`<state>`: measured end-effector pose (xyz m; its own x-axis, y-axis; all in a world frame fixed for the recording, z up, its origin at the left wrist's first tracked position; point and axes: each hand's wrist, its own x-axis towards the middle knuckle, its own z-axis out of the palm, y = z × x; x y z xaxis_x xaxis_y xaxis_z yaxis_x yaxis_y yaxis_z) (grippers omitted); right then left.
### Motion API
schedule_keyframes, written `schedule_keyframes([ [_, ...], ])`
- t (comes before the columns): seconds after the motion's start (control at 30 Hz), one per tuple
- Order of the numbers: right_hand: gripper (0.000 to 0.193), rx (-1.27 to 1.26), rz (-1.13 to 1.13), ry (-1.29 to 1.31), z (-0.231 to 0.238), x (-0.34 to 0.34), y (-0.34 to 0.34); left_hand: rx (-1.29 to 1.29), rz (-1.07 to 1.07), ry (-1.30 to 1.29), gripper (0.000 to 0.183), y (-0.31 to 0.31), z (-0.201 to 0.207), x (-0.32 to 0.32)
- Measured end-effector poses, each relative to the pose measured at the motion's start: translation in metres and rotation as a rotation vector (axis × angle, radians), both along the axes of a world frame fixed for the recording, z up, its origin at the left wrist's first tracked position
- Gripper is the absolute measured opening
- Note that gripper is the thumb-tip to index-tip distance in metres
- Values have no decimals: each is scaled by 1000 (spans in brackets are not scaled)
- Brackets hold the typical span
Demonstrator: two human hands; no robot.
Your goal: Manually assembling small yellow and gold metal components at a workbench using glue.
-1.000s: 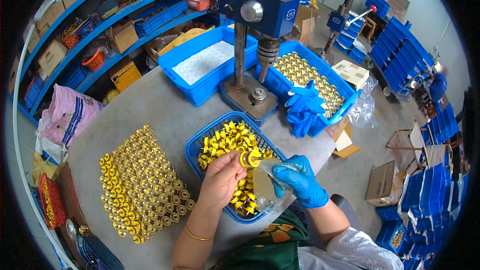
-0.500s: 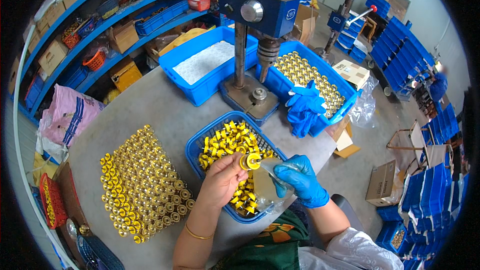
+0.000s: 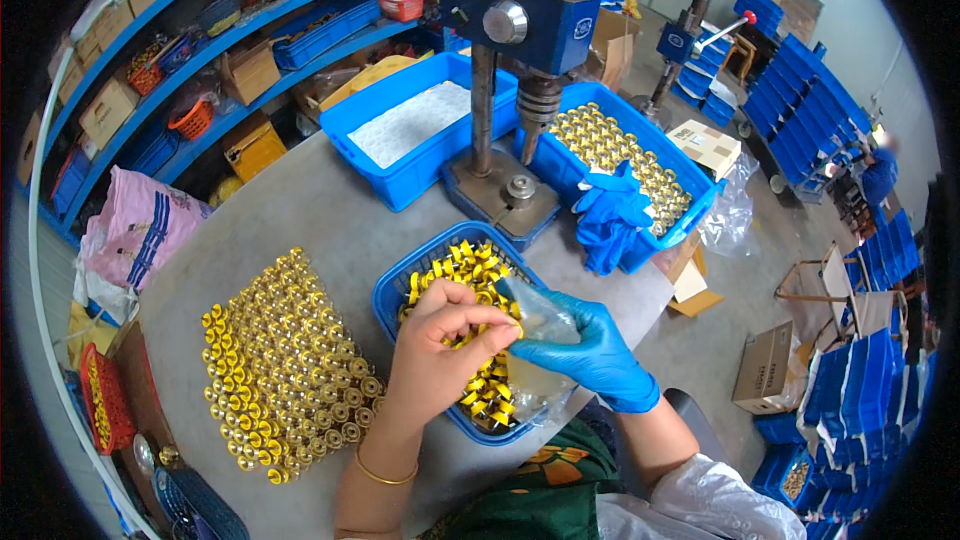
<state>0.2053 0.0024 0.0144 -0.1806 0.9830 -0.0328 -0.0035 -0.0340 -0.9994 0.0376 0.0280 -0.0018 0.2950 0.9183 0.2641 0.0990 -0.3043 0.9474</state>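
My bare left hand (image 3: 455,340) is closed in a pinch over the blue basket (image 3: 385,312). Only a tiny yellowish edge of something shows at its fingertips; the rest is hidden. My right hand (image 3: 595,345), in a blue glove, grips a clear plastic bag (image 3: 540,372) that hangs over the basket's right side. The fingertips of both hands nearly meet at the bag. Small yellow parts with dark metal pins (image 3: 490,402) lie heaped in the basket below. To the left, many brass-coloured round pieces with yellow parts (image 3: 290,360) stand in close rows on the grey table.
A blue drill-press-like machine (image 3: 520,15) stands behind the basket. Left of its column is a blue bin (image 3: 385,185) with a white liner. On its right, another blue bin (image 3: 690,225) holds rows of brass pieces, with blue gloves (image 3: 610,215) over its edge.
The round brass-and-yellow piece that showed in my left hand is no longer visible. My left fingers have come over to my right hand, which has turned, its fingers now stretched forward along the bag.
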Motion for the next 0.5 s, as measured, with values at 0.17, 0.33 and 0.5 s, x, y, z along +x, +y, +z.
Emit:
schedule_keyframes([
  [0.17, 33, -31, 72, -57, -4, 7, -2, 19, 39, -164, 24, -5, -5, 13],
  [0.33, 27, -84, -138, 246, -17, 9, -2, -16, 64, -219, 25, -13, -21, 14],
  [0.5, 28, -62, -156, 226, -11, 4, -4, 46, 107, -113, 21, -10, -27, 19],
])
